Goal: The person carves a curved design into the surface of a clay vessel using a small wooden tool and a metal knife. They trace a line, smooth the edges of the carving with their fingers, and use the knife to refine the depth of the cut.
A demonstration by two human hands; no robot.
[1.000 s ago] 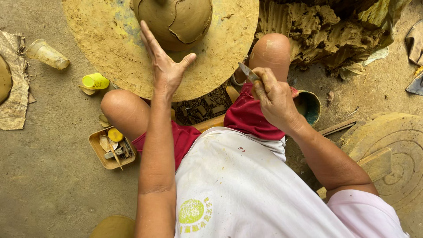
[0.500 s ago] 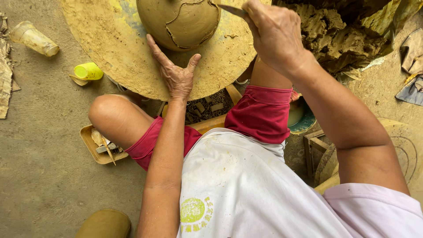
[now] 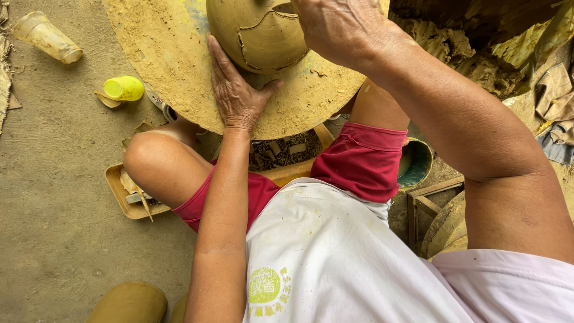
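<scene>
left hand (image 3: 236, 96) lies open, flat beside the clay pot (image 3: 263, 33); right hand (image 3: 341, 27) rests on it, grip unclear.

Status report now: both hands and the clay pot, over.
Left hand flat on the wheel disc, touching the clay pot base. Right hand on the pot's upper side; what it holds is hidden. Nothing blocking the pot.

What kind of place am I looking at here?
Most likely a small pottery workshop with an earthen floor. A clay pot sits on a clay-caked round wheel, the left hand rests beside it, and lumps of raw clay are piled behind.
</scene>
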